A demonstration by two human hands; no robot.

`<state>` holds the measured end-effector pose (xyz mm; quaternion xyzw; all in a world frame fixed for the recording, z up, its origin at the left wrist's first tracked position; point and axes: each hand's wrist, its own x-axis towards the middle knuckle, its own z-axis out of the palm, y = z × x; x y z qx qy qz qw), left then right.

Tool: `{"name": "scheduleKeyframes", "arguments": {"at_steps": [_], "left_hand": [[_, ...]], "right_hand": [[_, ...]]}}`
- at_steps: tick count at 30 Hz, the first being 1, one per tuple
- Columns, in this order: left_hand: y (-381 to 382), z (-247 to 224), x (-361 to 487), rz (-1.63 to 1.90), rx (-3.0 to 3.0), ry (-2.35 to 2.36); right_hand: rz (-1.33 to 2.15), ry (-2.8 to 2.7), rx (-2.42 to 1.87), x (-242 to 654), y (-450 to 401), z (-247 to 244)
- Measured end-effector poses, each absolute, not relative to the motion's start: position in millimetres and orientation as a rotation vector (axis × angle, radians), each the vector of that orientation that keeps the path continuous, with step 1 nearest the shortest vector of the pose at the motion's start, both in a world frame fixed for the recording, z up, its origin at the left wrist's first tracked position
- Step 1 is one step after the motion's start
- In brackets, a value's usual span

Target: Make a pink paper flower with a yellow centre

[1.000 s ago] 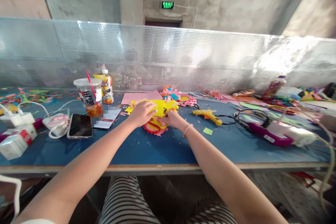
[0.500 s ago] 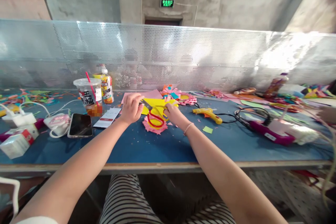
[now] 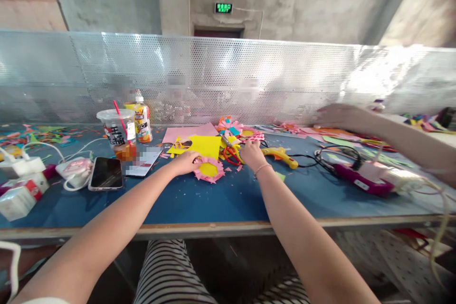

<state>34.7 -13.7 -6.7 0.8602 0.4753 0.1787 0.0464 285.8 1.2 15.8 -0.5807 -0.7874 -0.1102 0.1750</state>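
Note:
My left hand [image 3: 186, 162] pinches the left edge of a pink paper flower [image 3: 208, 169] with a yellow centre, which lies on the blue table. Beyond it is a cut sheet of yellow paper [image 3: 205, 146]. My right hand [image 3: 252, 154] is to the right, fingers curled, just beside scissors [image 3: 231, 155] with red and yellow handles. What its fingertips hold, if anything, is hidden. Behind the scissors sit more pink paper flowers [image 3: 228, 126], one with blue bits. A yellow glue gun [image 3: 283, 156] lies right of my right hand.
At left are a phone [image 3: 106, 173], a plastic cup [image 3: 116, 128] with a straw, a drink bottle [image 3: 143, 123] and chargers. Cables and a purple power strip [image 3: 363, 180] lie at right. Another person's arm [image 3: 388, 128] reaches in from the right.
The scissors have left the yellow paper and now lie further right. My left hand has come down to the pink flower; my right hand has shifted right. Another person's arm has reached in.

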Motion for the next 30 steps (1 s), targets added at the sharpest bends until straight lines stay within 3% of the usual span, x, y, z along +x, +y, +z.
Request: {"name": "scheduleKeyframes", "arguments": {"at_steps": [2, 12, 22, 30], "left_hand": [[-12.7, -7.3, 32.8, 0.627, 2.518, 1.430], [-14.4, 3.8, 37.1, 1.201, 2.029, 1.200], [-19.7, 15.9, 38.2, 1.270, 1.983, 1.103], [-18.6, 17.5, 40.3, 1.238, 1.911, 1.110]], "right_hand": [[-0.351, -2.127, -1.621, 270.3, -5.4, 15.9], [0.330, -2.076, -1.191, 225.0, -21.2, 14.2], [0.528, -1.946, -0.970, 214.7, -24.0, 12.4], [0.453, -1.911, -0.909, 201.1, -31.1, 10.5]]}}
